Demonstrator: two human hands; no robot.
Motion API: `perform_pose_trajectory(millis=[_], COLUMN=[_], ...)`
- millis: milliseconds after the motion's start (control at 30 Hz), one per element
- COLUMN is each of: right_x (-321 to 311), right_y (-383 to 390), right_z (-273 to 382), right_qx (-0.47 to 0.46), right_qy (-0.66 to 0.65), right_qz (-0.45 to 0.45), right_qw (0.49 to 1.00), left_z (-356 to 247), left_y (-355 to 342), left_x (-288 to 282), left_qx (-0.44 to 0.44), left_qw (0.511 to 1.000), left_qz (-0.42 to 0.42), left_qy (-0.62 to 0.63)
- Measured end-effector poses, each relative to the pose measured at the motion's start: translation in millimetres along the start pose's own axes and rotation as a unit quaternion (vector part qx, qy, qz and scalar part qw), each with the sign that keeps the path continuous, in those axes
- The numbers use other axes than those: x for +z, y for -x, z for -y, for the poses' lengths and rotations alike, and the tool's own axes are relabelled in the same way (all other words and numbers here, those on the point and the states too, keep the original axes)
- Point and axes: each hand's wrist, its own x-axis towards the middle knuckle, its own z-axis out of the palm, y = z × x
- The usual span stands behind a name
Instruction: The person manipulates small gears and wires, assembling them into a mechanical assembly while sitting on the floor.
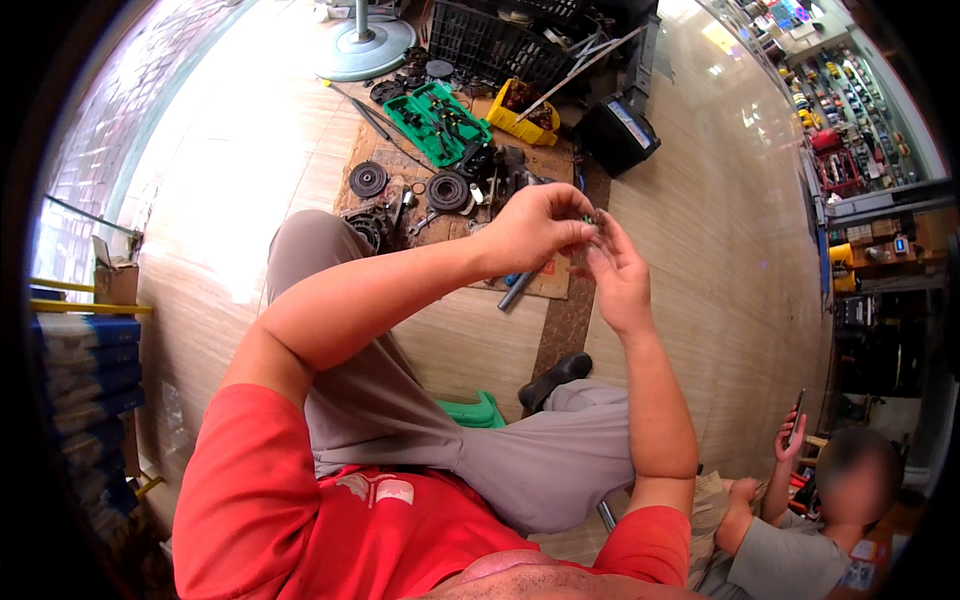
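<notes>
My left hand (pixel 540 232) and my right hand (pixel 618 270) meet in front of me, raised over the cardboard. Fingertips of both pinch a small object (pixel 590 220) with a bit of green on it; its kind is too small and covered to make out. Beneath and beyond the hands lie greasy machine parts, among them a round grooved pulley (pixel 447 192) and a second dark pulley (pixel 368 179). A wrench (pixel 424 222) rests near them. Below my left wrist a grey tube (pixel 516 291) lies at the cardboard's edge.
A green tool case (pixel 437 124) lies open beyond the parts. Beside it are a yellow bin (pixel 522 122), a black battery (pixel 616 135) and a black crate (pixel 490 45). A fan base (pixel 365 52) stands far left. A green stool (pixel 474 410) is under me. Another person (pixel 790 550) sits at right, holding a phone.
</notes>
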Motion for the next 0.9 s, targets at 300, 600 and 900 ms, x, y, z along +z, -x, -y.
perform_pose_trajectory(millis=[300,600,900], right_x=[-3.3,-7.5,0.3], right_y=[-0.9,0.0,3.9], right_z=[-7.6,-4.3,5.5], right_qx=[-0.005,-0.054,-0.074], right_qy=[-0.026,0.126,0.221], right_qz=[0.015,-0.062,-0.058], right_qw=[1.000,0.989,0.971], left_z=[11.6,5.3,-5.0], left_y=[-1.4,0.7,4.6], left_x=[2.8,2.8,3.1], left_qx=[0.001,0.030,0.040], left_qw=[1.000,0.995,0.985], left_qz=[0.001,-0.040,-0.082], left_qy=[-0.023,-0.084,-0.147])
